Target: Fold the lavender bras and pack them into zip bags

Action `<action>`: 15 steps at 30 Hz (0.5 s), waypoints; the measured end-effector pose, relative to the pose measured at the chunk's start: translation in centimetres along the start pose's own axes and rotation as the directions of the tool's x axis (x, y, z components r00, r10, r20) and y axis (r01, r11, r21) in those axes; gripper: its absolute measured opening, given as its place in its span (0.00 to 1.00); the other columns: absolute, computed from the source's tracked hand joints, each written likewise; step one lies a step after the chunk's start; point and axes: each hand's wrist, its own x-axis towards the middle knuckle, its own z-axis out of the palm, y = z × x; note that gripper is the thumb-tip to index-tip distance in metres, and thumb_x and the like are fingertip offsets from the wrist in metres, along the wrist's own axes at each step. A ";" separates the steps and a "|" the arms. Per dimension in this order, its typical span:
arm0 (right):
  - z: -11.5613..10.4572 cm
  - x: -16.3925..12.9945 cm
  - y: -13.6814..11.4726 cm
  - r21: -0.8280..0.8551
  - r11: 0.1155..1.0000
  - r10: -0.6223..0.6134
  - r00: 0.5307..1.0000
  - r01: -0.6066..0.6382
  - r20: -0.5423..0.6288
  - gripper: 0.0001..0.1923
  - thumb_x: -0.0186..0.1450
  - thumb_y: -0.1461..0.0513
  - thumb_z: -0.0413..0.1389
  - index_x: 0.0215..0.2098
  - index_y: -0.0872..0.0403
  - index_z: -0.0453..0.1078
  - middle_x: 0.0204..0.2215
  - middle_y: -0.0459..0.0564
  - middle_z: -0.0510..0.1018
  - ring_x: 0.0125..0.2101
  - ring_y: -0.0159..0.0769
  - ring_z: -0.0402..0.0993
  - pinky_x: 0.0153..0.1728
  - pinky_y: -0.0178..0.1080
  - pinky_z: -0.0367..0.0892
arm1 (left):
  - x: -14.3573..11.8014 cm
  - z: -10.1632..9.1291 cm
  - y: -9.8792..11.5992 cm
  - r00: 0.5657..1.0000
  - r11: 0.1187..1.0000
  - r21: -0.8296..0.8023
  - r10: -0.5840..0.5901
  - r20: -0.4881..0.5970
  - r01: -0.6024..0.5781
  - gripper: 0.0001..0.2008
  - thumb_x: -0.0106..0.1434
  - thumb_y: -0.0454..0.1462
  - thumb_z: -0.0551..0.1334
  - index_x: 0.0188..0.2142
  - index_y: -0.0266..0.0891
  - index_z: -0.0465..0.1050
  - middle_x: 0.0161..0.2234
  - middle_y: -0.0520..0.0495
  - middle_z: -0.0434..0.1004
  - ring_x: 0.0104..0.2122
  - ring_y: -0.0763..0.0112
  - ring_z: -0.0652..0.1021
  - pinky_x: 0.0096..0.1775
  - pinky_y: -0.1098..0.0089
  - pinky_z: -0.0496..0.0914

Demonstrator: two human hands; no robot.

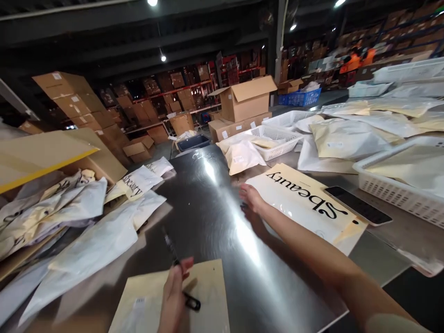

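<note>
In the head view, my left hand [173, 289] is at the bottom, closed around a slim black utility knife [192, 302], its far end blurred and pointing away up the table. Under that hand lies a cream bag [208, 286] with a small white label. My right hand [252, 198] reaches in from the right, over the metal tabletop, fingers stretched out and holding nothing I can see. Just beside it are flat cream-and-white mailer bags [294, 199] printed "Sbeauty". A dark phone [359, 203] lies at their right edge.
Filled mailer bags [93, 236] lie along the left, by an open carton [100, 157] of more bags. White baskets [398, 185] and packed pouches [347, 138] line the right and back. Cardboard boxes [246, 104] stand beyond the metal table [201, 208]. People in orange vests are far off.
</note>
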 end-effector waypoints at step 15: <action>-1.4 -12.2 -0.2 -0.034 0.992 0.126 0.871 -0.125 0.474 0.18 0.53 0.52 0.66 0.30 0.55 0.67 0.21 0.43 0.74 0.21 0.33 0.75 0.23 0.36 0.72 | -5.5 3.4 2.2 0.893 0.889 0.343 0.138 0.429 -0.302 0.19 0.65 0.51 0.54 0.44 0.44 0.75 0.44 0.39 0.79 0.47 0.48 0.78 0.51 0.45 0.71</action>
